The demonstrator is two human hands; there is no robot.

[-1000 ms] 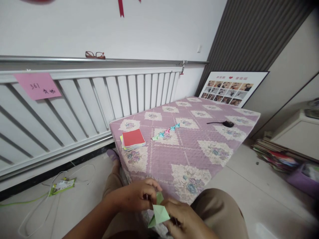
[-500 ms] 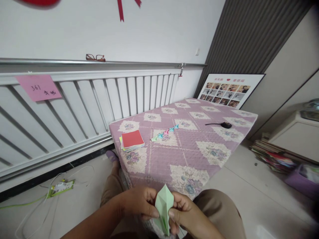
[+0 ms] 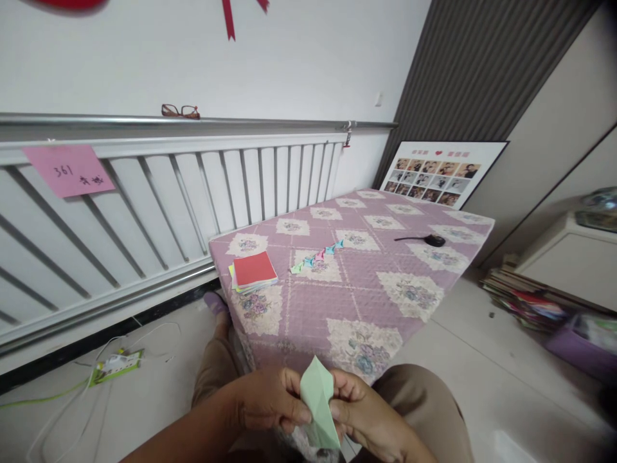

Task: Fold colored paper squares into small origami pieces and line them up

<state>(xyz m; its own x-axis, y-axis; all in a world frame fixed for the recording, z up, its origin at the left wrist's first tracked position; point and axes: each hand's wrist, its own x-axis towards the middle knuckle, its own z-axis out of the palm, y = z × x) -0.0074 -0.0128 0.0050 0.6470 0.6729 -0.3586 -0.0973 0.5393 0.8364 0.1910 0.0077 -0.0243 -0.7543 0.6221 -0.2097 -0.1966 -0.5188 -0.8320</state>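
Note:
A folded sheet of light green origami paper (image 3: 318, 402) is held upright over my lap, at the near edge of the table. Its top comes to a point, and its lower end is broad and flat. On its left edge my left hand (image 3: 274, 397) pinches it between thumb and fingers. Gripping the opposite edge, my right hand (image 3: 357, 408) has its thumb on the front face. Beyond the hands, a row of small folded paper pieces (image 3: 319, 256) in green, blue and pink lies on the cloth. To their left is a stack of coloured paper (image 3: 255, 270), red on top.
The table wears a purple floral cloth (image 3: 357, 292). A black spoon-like object (image 3: 434, 240) rests at its right. A white radiator (image 3: 193, 199) runs along the wall, with glasses (image 3: 180, 111) on the pipe above. A power strip (image 3: 117, 365) with cables lies on the floor at left.
The paper's lower part, which showed an open fold down the middle, now lies flatter and swings slightly right. Both hands keep hold of it. The view has shifted a little.

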